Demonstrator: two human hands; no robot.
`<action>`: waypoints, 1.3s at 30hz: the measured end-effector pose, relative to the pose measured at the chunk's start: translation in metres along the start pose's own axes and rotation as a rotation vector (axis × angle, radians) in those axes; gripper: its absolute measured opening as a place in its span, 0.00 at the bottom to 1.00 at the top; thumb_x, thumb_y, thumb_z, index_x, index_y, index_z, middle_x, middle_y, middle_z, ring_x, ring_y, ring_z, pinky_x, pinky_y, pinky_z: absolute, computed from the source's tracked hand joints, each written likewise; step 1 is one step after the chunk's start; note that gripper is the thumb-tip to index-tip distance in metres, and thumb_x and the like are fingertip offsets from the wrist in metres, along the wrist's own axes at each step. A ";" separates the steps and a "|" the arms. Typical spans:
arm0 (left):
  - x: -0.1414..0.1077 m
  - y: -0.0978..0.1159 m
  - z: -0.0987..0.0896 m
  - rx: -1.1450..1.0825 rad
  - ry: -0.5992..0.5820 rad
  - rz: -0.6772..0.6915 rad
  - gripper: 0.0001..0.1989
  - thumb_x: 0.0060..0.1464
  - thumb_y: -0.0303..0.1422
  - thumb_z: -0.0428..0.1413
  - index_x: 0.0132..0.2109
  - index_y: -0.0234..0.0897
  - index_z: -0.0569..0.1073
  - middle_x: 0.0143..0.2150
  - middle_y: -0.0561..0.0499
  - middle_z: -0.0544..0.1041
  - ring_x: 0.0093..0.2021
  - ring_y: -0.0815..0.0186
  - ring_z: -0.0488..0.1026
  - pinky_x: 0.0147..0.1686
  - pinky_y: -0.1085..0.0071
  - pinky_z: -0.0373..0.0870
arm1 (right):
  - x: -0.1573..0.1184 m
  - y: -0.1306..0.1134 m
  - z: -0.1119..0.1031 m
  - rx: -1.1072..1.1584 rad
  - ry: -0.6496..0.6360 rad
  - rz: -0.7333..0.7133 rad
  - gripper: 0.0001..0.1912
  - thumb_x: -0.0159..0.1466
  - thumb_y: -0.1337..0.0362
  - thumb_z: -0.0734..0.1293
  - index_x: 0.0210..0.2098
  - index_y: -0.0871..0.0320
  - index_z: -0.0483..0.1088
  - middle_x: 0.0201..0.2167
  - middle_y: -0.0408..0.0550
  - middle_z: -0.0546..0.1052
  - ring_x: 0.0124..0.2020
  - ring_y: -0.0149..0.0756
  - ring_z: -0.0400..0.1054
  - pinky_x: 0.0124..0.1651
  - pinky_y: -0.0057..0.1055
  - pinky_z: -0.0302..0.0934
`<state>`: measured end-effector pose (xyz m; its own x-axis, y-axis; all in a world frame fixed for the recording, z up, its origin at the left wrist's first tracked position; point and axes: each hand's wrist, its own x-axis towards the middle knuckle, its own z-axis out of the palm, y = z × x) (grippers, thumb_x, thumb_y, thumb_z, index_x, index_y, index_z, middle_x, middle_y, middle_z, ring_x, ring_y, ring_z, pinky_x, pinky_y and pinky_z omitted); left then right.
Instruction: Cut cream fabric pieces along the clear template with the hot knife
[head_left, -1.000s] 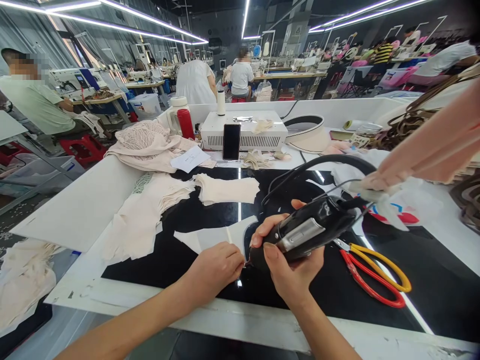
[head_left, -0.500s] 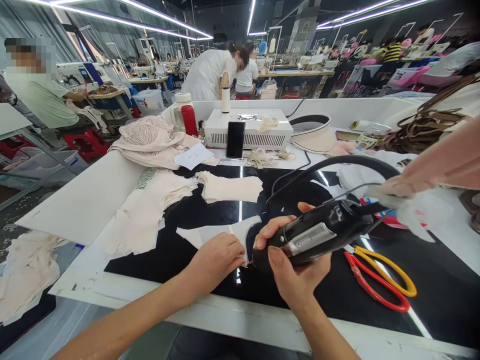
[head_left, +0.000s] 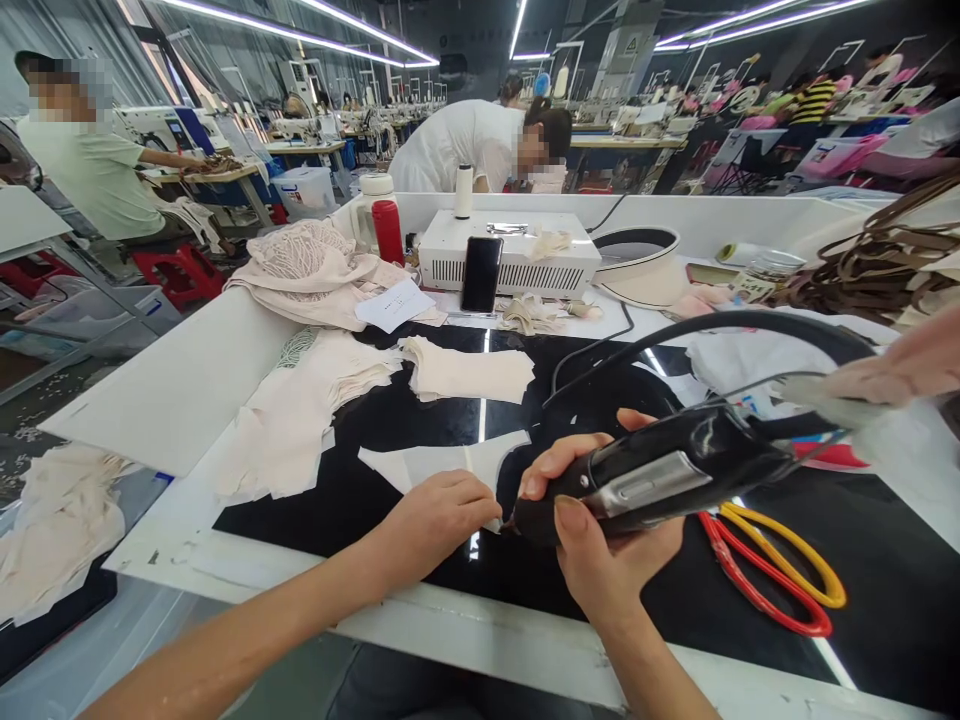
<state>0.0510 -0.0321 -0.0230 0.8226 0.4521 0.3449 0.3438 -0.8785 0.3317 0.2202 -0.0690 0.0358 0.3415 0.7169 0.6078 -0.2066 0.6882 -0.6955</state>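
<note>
My right hand (head_left: 615, 540) is wrapped round a black corded handheld tool (head_left: 652, 470) with a long silver lever on its side. The tool points left, its tip low near the black tabletop. My left hand (head_left: 442, 515) is closed, thumb and fingers pinching the edge of a thin white fabric piece (head_left: 427, 462) beside that tip. The fabric lies flat on the glossy black surface, its curved right edge close to the tool. Fingers hide the part being held and the exact contact point. Scissors (head_left: 772, 570) with red and yellow handles lie right of my right hand.
Cream fabric stacks (head_left: 469, 370) and a larger pile (head_left: 292, 430) lie at left and behind. A white vented box (head_left: 510, 255), phone (head_left: 481, 275), red bottle (head_left: 388, 232) and visor (head_left: 637, 265) stand at the back. A thick cable (head_left: 750, 322) arches overhead; a blurred pinkish shape (head_left: 907, 365) hangs near it.
The view has shifted slightly, and the tool in my right hand sits a little farther right in it. Both hands keep their hold. The person in white behind bends lower.
</note>
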 end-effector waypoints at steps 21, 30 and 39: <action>-0.009 -0.006 -0.010 0.096 -0.028 0.158 0.09 0.69 0.22 0.51 0.50 0.34 0.74 0.47 0.45 0.80 0.50 0.63 0.78 0.57 0.66 0.76 | 0.000 0.000 -0.002 -0.046 0.006 0.041 0.29 0.64 0.65 0.76 0.61 0.48 0.65 0.34 0.41 0.76 0.26 0.33 0.73 0.28 0.33 0.72; -0.009 -0.006 -0.009 0.094 -0.020 0.164 0.09 0.69 0.22 0.50 0.50 0.34 0.74 0.46 0.45 0.80 0.49 0.63 0.78 0.58 0.66 0.76 | 0.001 -0.001 -0.002 -0.049 0.014 0.055 0.30 0.64 0.64 0.76 0.62 0.48 0.65 0.33 0.41 0.76 0.26 0.33 0.72 0.30 0.34 0.72; -0.010 -0.006 -0.007 0.076 0.000 0.133 0.10 0.68 0.21 0.51 0.51 0.34 0.73 0.46 0.46 0.79 0.48 0.64 0.78 0.56 0.67 0.77 | 0.005 -0.001 -0.003 -0.038 0.057 0.064 0.28 0.63 0.64 0.77 0.59 0.47 0.65 0.33 0.41 0.77 0.26 0.34 0.72 0.28 0.34 0.71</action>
<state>0.0374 -0.0304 -0.0219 0.8631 0.3310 0.3815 0.2652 -0.9398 0.2156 0.2250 -0.0661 0.0387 0.3810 0.7508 0.5395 -0.1947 0.6356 -0.7471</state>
